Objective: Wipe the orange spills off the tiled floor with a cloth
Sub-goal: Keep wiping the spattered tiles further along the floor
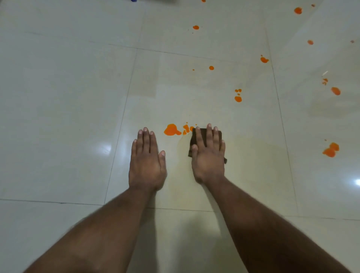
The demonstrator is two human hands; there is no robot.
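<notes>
My right hand presses flat on a folded dark brown cloth on the tiled floor. Most of the cloth is hidden under the hand. Just left of the cloth lie a large orange spill and small orange drops touching the cloth's left edge. My left hand rests flat on the bare tile with nothing under it, fingers together. A faint yellowish smear shows on the tile between the hands.
More orange spots are scattered ahead and to the right. Grout lines cross the pale glossy tiles. A small blue object shows at the top edge.
</notes>
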